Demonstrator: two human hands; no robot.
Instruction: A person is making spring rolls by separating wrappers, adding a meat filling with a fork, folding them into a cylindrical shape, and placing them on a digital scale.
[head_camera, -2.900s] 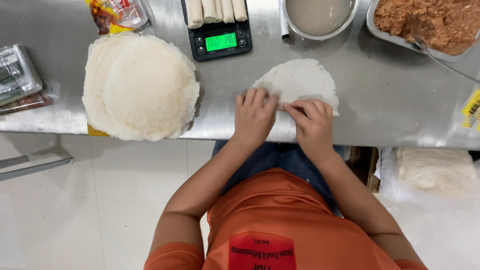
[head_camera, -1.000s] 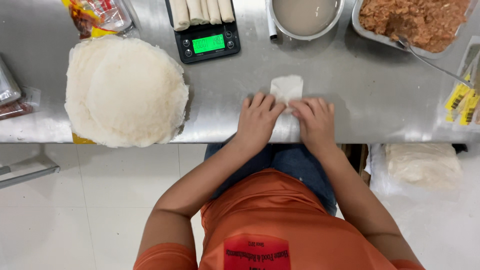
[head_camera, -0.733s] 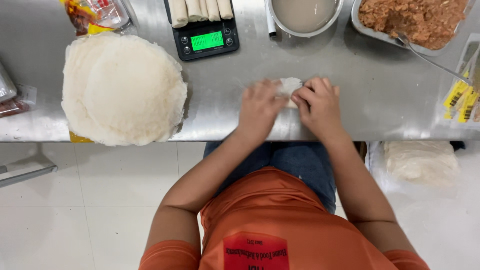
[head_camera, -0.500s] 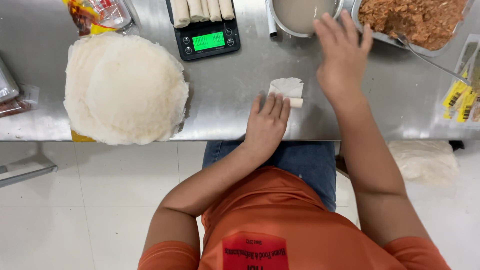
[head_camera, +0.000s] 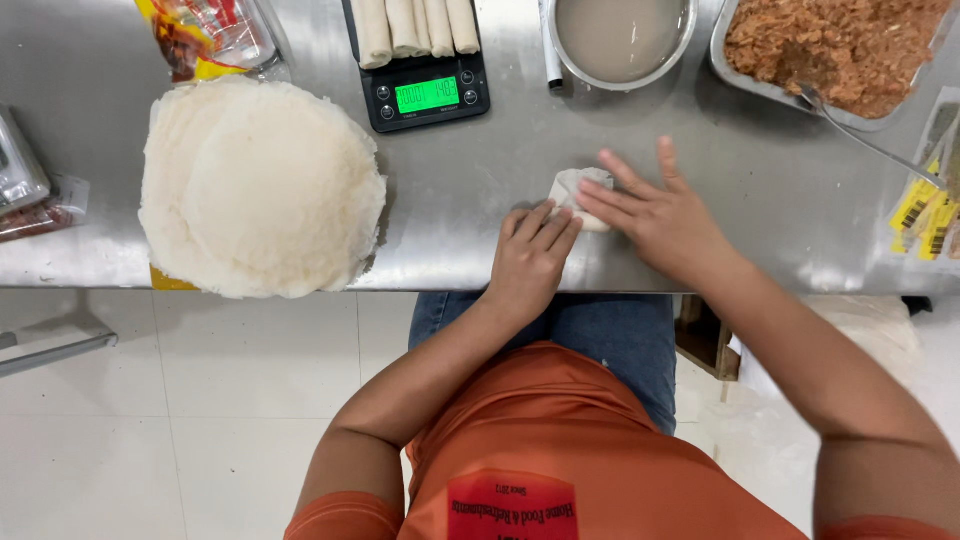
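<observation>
A small rolled white wrapper (head_camera: 574, 188) lies on the steel table (head_camera: 480, 180) near its front edge. My left hand (head_camera: 533, 255) rests flat with its fingertips against the roll's near left end. My right hand (head_camera: 660, 212) lies flat with fingers spread, the fingertips pressing on the roll's right side. Neither hand grips anything. A tall stack of round white wrappers (head_camera: 258, 187) sits to the left.
A black digital scale (head_camera: 425, 95) at the back carries several finished rolls (head_camera: 415, 25). Beside it stand a metal bowl of pale liquid (head_camera: 622, 38) and a tray of brown minced filling (head_camera: 840, 45) with a spoon (head_camera: 860, 135). Plastic packets (head_camera: 210, 35) lie at the far left.
The flat wrapper has been folded and rolled into a small roll. My right hand reached up to the bowl half a second ago and has come back down onto the roll.
</observation>
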